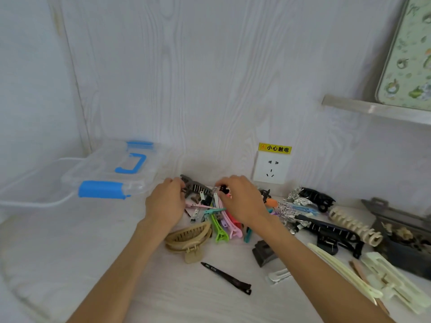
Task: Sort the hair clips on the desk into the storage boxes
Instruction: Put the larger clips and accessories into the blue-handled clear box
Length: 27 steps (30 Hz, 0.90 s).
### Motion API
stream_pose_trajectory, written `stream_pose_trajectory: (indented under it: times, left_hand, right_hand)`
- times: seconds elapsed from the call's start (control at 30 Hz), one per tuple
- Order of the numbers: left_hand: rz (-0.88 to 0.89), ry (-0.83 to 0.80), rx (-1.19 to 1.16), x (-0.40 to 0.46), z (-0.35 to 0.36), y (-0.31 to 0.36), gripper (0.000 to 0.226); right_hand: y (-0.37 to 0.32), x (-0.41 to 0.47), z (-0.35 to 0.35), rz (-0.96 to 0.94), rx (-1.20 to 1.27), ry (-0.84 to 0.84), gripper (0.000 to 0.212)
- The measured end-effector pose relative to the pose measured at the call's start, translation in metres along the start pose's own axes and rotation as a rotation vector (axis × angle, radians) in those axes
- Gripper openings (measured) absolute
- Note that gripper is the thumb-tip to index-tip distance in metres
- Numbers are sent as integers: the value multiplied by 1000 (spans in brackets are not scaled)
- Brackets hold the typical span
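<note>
Hands over piled hair clips [219, 220], right hand [242, 201] pinching small black clip [224, 189], left hand [166, 202] curled, grip unclear, clear storage box [112, 173] left.

Warning sticker above a wall socket, the only clearly readable text.

A yellow sticker [275, 148] was fixed to the white wood-grain wall [210, 78], touching the top edge of a white wall socket [270, 168]. It carried a small triangular hazard symbol at its left end, followed by four black Chinese characters, 小心触电, a caution against electric shock. A long black hair clip [227, 277] lying on the desk [93, 264] bore small pale lettering near its pointed end, too tiny and blurred to be read.
</note>
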<state>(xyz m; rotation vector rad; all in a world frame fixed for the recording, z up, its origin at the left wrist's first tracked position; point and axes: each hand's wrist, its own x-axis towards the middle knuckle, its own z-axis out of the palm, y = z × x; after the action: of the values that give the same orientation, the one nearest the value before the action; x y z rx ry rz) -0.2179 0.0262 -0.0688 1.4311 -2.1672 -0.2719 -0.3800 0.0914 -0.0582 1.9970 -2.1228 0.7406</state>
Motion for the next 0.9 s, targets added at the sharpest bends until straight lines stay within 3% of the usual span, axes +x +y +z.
stream_pose_trajectory:
  times: [0.1, 0.17, 0.23, 0.4, 0.57, 0.77, 0.9]
  left_hand:
    - [27, 31, -21, 11, 10, 0, 30]
    - [18, 15, -29, 12, 17, -5, 31]
    - [14, 21, -35, 10, 22, -9, 31]
    - [93, 183, -87, 11, 20, -6, 33]
    - [177, -35, 49, 9, 26, -3, 28]
    - [167, 19, 40, 9, 22, -2, 19]
    - [193, 53, -110, 4, 17, 5, 22]
  right_hand:
    - [-18, 8, 4, -5, 163, -113, 29]
    - [-27, 10, 14, -25, 97, -231, 27]
    - [-29, 12, 19, -30, 38, -255, 21]
    - [-15, 18, 6, 133, 232, -315, 13]
    - [-3, 13, -10, 232, 432, -452, 13]
    - [4, -2, -17, 421, 753, -212, 15]
    - [17, -22, -44, 482, 779, -82, 15]
